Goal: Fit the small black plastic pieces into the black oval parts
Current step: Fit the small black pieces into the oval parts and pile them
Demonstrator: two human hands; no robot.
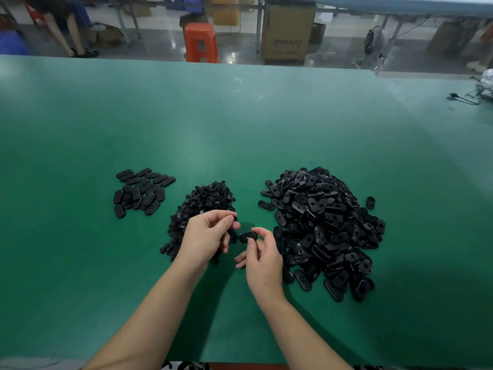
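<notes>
Right hand [262,263] pinches an oval part [248,237] hole-up at its fingers; left hand [205,236], fingers curled, seems to pinch a small piece [236,225] just beside it, likely ready to insert, above the counter [240,129]

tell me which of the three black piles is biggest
The heap of oval parts right of the right hand. It is taller and wider than the small-piece pile and the flat far-left group.

An orange stool [200,42] and a cardboard box [287,33] are seen on the floor beyond the green table [240,124]. A black cable [465,98] is laid at the table's far right edge.
</notes>
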